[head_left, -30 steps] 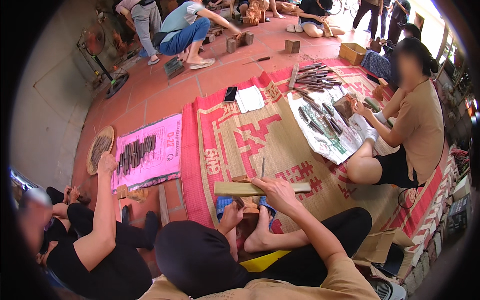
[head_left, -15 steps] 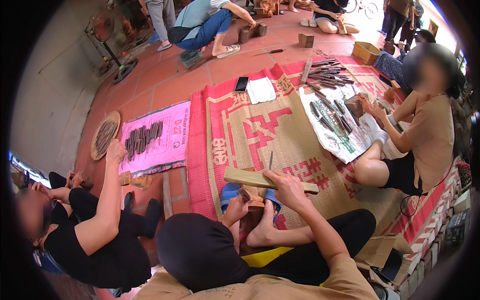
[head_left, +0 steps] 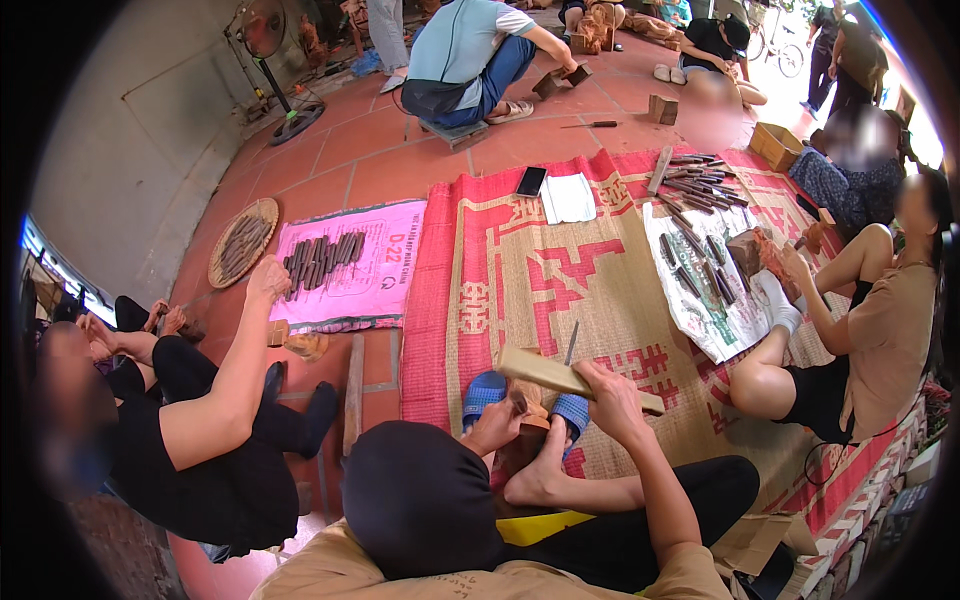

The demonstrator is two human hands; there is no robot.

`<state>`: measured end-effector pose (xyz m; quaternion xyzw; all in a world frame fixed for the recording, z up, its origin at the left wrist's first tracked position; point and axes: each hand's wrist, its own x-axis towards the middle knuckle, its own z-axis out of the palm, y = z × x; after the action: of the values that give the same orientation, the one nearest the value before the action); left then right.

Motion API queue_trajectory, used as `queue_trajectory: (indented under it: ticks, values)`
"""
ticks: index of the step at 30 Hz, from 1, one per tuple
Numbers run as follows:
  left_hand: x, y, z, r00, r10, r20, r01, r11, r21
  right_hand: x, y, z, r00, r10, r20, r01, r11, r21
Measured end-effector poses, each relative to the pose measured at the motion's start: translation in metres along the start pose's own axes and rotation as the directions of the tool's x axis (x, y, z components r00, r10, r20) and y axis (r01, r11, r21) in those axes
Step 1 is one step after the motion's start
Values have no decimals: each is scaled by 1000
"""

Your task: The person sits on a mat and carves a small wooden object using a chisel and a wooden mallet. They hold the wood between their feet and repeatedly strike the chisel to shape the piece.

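Observation:
Low in front of me, my right hand (head_left: 612, 400) grips a flat, pale wooden bar (head_left: 545, 370) that lies crosswise and slopes down to the right. My left hand (head_left: 492, 428) is closed around a dark wooden tool handle (head_left: 518, 402); its working end is hidden. Under the bar, a partly hidden piece of light brown wood (head_left: 532, 395) sits between two blue sandals (head_left: 485, 390). My bare foot (head_left: 540, 482) is beside that wood. A thin metal blade (head_left: 571, 342) shows just beyond the bar; I cannot tell what it belongs to.
Several dark-handled tools lie on a white sheet (head_left: 690, 325) at right, others on a pink sack (head_left: 380, 285) and in a round woven tray (head_left: 268, 212) at left. A phone (head_left: 531, 181) is on the red-patterned mat (head_left: 510, 265). Co-workers sit on both sides.
The view has shifted, so most things appear farther right and lower. The bar's left end now looks broader, and the bar slopes more steeply. Both my hands keep their grips.

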<state>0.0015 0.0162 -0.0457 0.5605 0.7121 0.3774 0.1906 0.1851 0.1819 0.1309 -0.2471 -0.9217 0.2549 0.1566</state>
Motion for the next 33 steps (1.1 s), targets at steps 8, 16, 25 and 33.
queue_trajectory:
  ticks: [8, 16, 25, 33]
  values:
    - [16, 28, -6, 998, -65, 5, 65, 998, -21, -6, 3, -6, 985, -90, -144, 60, 977, -205]
    - [6, 9, -2, 991, 129, -17, -126, 985, 119, -32, 22, 13, 979, -140, -148, 131, 989, -69]
    - [21, 38, -3, 999, 52, 8, -52, 998, 28, -39, 13, -1, 982, -42, -182, 34, 998, -48]
    - [11, -3, 10, 978, -104, -182, 75, 984, -159, -38, 27, 15, 988, 112, -106, -111, 994, 16]
